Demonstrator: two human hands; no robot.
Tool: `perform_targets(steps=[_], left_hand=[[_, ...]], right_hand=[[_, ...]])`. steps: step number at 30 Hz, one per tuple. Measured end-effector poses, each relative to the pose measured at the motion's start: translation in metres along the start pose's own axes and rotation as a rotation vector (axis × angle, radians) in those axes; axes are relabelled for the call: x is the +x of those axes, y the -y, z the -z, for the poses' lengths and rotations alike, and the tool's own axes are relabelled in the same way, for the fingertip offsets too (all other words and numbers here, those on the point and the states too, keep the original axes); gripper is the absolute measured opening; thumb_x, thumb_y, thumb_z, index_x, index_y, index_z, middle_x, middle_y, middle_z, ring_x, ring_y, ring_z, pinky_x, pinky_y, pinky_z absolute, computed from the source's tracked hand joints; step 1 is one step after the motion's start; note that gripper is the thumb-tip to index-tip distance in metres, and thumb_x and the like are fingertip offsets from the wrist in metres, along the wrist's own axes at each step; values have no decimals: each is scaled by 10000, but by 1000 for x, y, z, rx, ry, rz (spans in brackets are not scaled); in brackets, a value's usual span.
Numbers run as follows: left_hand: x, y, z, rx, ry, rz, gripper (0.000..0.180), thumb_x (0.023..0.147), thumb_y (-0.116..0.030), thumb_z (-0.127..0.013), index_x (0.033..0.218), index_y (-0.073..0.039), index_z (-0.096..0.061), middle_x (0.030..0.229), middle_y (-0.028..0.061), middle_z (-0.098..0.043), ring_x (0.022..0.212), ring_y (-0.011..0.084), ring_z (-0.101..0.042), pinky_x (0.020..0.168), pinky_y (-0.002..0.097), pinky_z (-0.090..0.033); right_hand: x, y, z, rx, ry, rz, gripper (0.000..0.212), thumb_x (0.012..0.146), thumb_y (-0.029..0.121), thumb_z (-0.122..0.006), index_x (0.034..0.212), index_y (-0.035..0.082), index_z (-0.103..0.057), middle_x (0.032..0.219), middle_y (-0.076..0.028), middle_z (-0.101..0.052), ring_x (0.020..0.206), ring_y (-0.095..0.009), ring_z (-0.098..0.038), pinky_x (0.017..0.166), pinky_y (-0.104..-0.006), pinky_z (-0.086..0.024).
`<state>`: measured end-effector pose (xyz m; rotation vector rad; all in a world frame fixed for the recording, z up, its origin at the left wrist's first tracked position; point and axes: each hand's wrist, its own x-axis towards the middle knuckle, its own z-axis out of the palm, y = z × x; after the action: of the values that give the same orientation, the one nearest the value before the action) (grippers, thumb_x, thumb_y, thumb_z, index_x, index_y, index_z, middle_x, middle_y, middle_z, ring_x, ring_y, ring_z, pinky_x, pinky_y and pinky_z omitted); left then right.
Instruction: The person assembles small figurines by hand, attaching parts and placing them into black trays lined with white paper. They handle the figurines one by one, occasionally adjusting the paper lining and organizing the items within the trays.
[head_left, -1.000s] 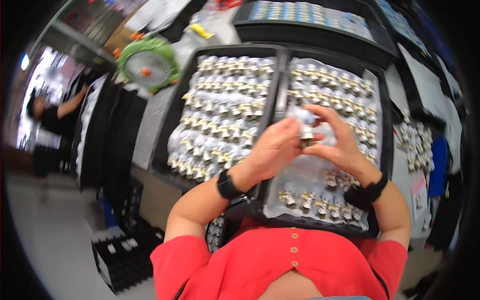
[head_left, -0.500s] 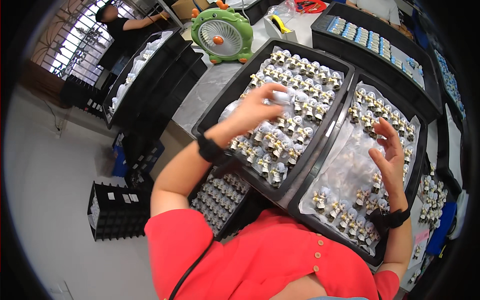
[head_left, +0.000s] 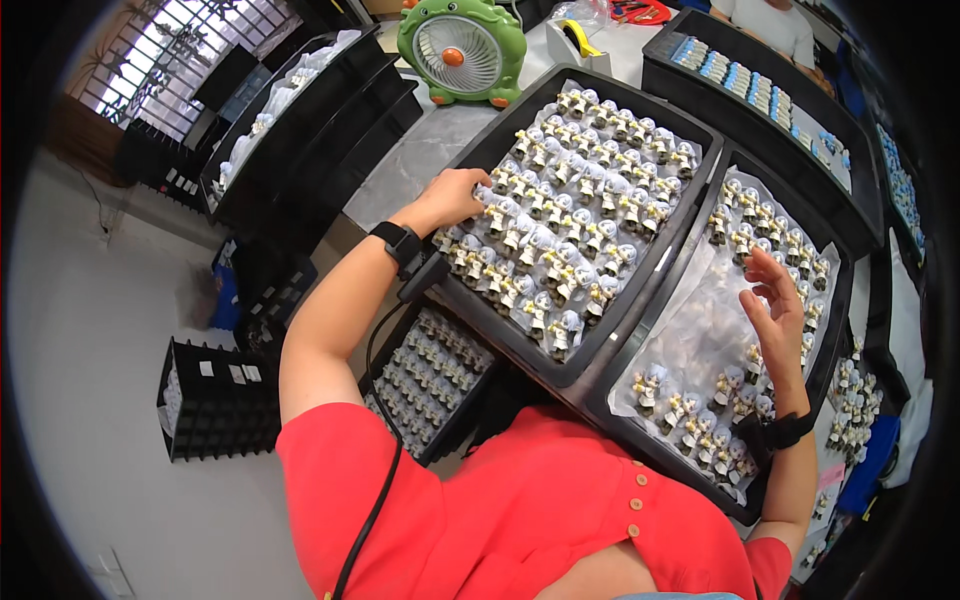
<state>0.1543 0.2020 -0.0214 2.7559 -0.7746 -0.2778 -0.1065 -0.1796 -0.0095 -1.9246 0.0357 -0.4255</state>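
Note:
My left hand [head_left: 455, 198] is at the left edge of the left black tray [head_left: 568, 375], its fingertips closed on a small figurine [head_left: 487, 196] in the rows there; the fingers partly hide it. Pale-haired figurines [head_left: 560, 205] in white and yellow with dark bases fill this tray in rows, on and under a clear plastic sheet. Above the right side of the right black tray [head_left: 625, 385], my right hand [head_left: 775, 312] hangs with thumb and fingers curved apart, holding nothing. Figurines [head_left: 705, 435] line that tray's far and near parts, with crumpled plastic film [head_left: 690, 315] between.
A green fan [head_left: 462, 52] and a yellow tape dispenser [head_left: 580, 42] stand at the back. Another tray [head_left: 655, 85] of blue-and-white parts is at far right, a person [head_left: 768, 22] behind it. Stacked black trays [head_left: 330, 140] stand left; loose figurines [head_left: 855, 400] lie at right.
My left hand has moved left from above the middle of the left tray to its left edge, and its fingers have drawn closer together. My right hand has hardly moved. The view has shifted slightly.

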Motion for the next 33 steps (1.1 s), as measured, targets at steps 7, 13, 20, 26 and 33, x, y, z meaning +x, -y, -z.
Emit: perform_targets(steps=[7, 13, 20, 26, 33], left_hand=[[-5, 5, -2, 7, -7, -62, 486, 670, -96, -630, 1149, -81, -554, 1079, 169, -558, 1012, 306, -541, 861, 356, -439], [-31, -29, 9, 150, 125, -247, 708, 653, -125, -654, 1315, -160, -405, 1359, 150, -361, 1236, 346, -361, 1022, 459, -302], [-24, -27, 0, 376, 236, -337, 766, 643, -211, -726, 1330, -201, -388, 1379, 107, -344, 1268, 312, -311, 1026, 588, -206], [-33, -46, 8, 315, 280, -361, 836, 621, -179, -756, 1354, -212, -355, 1377, 73, -373, 1290, 318, -280, 1033, 606, -174], [-29, -55, 2, 324, 248, -464, 759, 597, -198, -765, 1283, -148, -443, 1194, 77, -495, 1221, 278, -372, 1043, 596, -150]], right_hand=[[0, -9, -1, -51, 26, -28, 425, 793, 78, -629, 1202, 26, -523, 1094, -80, -587, 943, -137, -550, 824, -270, -438], [-1, -8, -2, -73, 30, -58, 395, 802, 68, -623, 1183, 17, -533, 1075, -86, -595, 924, -132, -560, 812, -266, -446], [-1, -9, -4, -67, 35, -60, 345, 808, 51, -618, 1146, 12, -559, 992, -63, -620, 871, -111, -579, 789, -248, -450], [-2, -12, -1, -58, 18, -80, 319, 812, 54, -620, 1126, 17, -576, 937, -49, -630, 837, -96, -581, 773, -239, -451], [-2, -13, -2, -78, 48, -71, 300, 813, 68, -622, 1105, 13, -589, 897, -44, -636, 805, -96, -584, 752, -235, -458]])
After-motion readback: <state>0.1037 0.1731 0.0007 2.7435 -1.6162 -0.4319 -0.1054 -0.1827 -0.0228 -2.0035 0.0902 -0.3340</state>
